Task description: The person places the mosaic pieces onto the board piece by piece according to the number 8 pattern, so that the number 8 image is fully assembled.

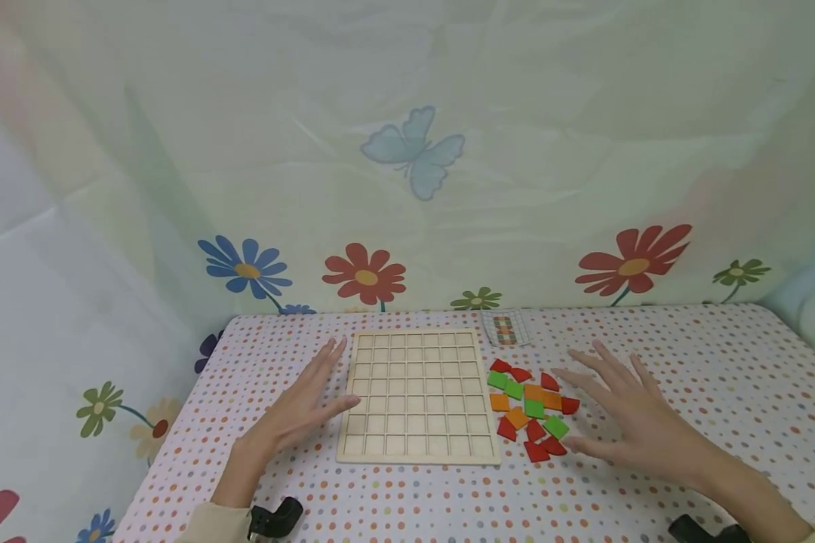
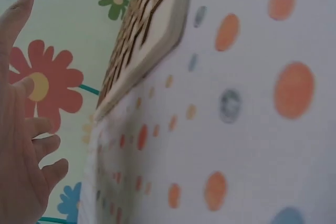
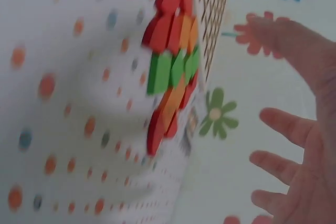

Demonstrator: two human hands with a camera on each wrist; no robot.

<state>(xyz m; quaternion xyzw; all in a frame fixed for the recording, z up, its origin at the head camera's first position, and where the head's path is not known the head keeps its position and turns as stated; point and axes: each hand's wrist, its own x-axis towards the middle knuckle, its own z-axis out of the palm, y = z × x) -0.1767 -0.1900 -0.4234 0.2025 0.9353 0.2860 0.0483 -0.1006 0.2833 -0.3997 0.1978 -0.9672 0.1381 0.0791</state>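
A pale wooden grid board (image 1: pixel 417 396) lies flat on the dotted table, its square cells bare. My left hand (image 1: pixel 299 411) is beside the board's left edge, fingers extended and holding nothing; the left wrist view shows that hand (image 2: pixel 21 129) with its fingers apart. Right of the board lies a loose cluster of flat tiles: green squares (image 1: pixel 533 409), orange squares (image 1: pixel 499 402) and red rounded pieces (image 1: pixel 536 452). My right hand (image 1: pixel 632 418), fingers spread, is just right of the tiles with nothing in its grasp. In the right wrist view the red tiles (image 3: pixel 160 32) appear at an angle.
A small printed pattern card (image 1: pixel 505 329) lies behind the tiles near the table's back edge. The dotted tablecloth (image 1: pixel 407 505) covers the table. A flowered curtain (image 1: pixel 516 188) hangs directly behind it. Black wrist straps (image 1: pixel 276 519) are on both arms.
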